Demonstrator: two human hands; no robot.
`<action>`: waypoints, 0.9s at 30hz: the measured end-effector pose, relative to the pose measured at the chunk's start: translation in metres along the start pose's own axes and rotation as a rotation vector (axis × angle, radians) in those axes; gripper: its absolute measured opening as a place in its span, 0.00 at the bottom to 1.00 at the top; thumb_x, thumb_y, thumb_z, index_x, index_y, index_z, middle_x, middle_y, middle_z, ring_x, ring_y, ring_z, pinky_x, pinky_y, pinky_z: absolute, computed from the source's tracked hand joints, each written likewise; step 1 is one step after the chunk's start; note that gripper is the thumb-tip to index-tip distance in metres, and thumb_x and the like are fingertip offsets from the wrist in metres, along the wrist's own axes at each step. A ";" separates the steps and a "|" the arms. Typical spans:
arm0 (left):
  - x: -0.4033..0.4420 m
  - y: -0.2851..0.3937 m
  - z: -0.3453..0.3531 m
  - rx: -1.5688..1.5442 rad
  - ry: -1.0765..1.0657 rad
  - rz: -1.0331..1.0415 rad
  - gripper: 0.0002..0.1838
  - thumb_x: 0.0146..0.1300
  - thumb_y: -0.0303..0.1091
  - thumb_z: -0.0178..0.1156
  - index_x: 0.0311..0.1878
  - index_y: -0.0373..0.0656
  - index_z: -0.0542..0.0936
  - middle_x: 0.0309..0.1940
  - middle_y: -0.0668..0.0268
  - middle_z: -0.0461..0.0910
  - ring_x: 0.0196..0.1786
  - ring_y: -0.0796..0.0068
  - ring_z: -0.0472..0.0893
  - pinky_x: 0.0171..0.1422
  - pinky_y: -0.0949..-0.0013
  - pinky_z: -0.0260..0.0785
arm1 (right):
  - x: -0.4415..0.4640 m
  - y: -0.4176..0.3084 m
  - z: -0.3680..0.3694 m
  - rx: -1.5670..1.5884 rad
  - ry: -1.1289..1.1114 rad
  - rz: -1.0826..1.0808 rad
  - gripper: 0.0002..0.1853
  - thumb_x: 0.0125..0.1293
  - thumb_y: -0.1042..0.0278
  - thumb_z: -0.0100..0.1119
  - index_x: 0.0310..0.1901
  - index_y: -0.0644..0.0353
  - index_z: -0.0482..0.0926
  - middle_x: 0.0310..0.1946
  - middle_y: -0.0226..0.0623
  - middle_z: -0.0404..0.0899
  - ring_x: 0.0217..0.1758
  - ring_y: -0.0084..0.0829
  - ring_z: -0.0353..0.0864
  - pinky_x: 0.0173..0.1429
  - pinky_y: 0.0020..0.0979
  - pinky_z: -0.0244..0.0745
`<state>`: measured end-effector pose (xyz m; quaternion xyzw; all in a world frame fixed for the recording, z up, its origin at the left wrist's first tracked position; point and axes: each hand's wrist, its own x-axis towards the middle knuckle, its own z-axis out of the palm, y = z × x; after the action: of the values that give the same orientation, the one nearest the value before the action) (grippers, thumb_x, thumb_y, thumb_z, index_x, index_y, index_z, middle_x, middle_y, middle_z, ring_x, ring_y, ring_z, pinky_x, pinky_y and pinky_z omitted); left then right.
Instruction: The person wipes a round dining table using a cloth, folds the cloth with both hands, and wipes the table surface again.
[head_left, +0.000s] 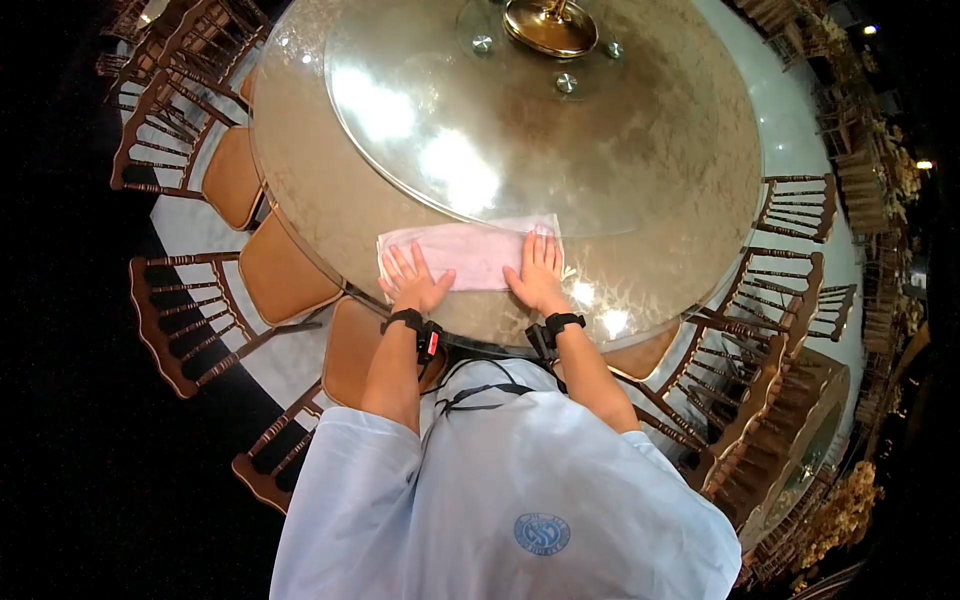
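Head view: A round, mottled surface (300, 165) spreads beneath and beyond a person's left hand (419, 284) and right hand (540, 272), with a glass turntable (610, 150) just ahead of both. Wooden chairs (285, 262) stand outward of each hand. A pink cloth (478, 256) lies flat under the two, stretching between them. Both hands are open, palms down on the fabric, fingers spread on the left. Black wristbands (566, 322) sit just behind each hand.

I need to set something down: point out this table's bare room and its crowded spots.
Free: the left stretch of the table, between its outer rim and the glass disc; also the glass between the metal studs and the pink cloth. Crowded: the near side, where left hand and right hand lie on the cloth; around the golden stand.
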<state>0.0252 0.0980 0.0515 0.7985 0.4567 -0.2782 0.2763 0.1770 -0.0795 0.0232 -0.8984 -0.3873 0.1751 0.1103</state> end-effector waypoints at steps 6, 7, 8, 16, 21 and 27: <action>0.004 0.002 -0.003 0.006 -0.014 -0.015 0.56 0.53 0.73 0.45 0.73 0.51 0.29 0.71 0.48 0.16 0.72 0.48 0.16 0.68 0.37 0.15 | 0.000 0.001 0.003 -0.018 0.013 -0.005 0.45 0.60 0.43 0.47 0.70 0.65 0.45 0.72 0.51 0.39 0.74 0.54 0.39 0.74 0.48 0.30; 0.004 0.002 -0.004 0.000 -0.010 -0.017 0.56 0.53 0.73 0.45 0.73 0.51 0.29 0.71 0.48 0.16 0.72 0.48 0.16 0.68 0.37 0.15 | 0.000 0.001 0.002 -0.016 0.004 -0.006 0.45 0.60 0.43 0.47 0.70 0.65 0.46 0.72 0.51 0.39 0.73 0.55 0.39 0.74 0.48 0.30; 0.004 0.002 -0.005 -0.002 -0.014 -0.015 0.56 0.54 0.72 0.45 0.73 0.51 0.29 0.71 0.49 0.16 0.72 0.49 0.16 0.68 0.37 0.15 | 0.001 0.001 0.002 -0.018 0.005 -0.010 0.45 0.60 0.43 0.47 0.70 0.65 0.46 0.72 0.51 0.39 0.73 0.55 0.39 0.74 0.48 0.30; 0.003 0.005 -0.011 0.033 -0.045 -0.028 0.56 0.53 0.73 0.45 0.72 0.52 0.29 0.70 0.48 0.16 0.72 0.48 0.15 0.68 0.37 0.16 | 0.001 0.001 0.004 -0.052 -0.011 -0.005 0.43 0.61 0.42 0.45 0.71 0.60 0.46 0.73 0.49 0.38 0.73 0.56 0.39 0.74 0.49 0.29; 0.011 0.000 -0.006 0.023 -0.029 -0.002 0.58 0.52 0.74 0.45 0.72 0.51 0.26 0.70 0.46 0.15 0.71 0.46 0.15 0.67 0.35 0.14 | 0.004 -0.001 -0.001 -0.041 -0.080 0.021 0.42 0.62 0.41 0.43 0.71 0.56 0.46 0.73 0.48 0.36 0.74 0.55 0.37 0.74 0.49 0.28; 0.013 -0.001 -0.005 0.014 -0.017 0.007 0.58 0.52 0.75 0.45 0.71 0.51 0.25 0.69 0.46 0.14 0.70 0.46 0.13 0.66 0.35 0.13 | 0.007 -0.001 -0.003 -0.029 -0.095 0.020 0.40 0.62 0.40 0.42 0.72 0.49 0.46 0.73 0.48 0.35 0.75 0.54 0.34 0.73 0.49 0.26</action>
<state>0.0306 0.1098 0.0455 0.7995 0.4498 -0.2873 0.2755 0.1817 -0.0740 0.0247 -0.8944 -0.3856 0.2131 0.0771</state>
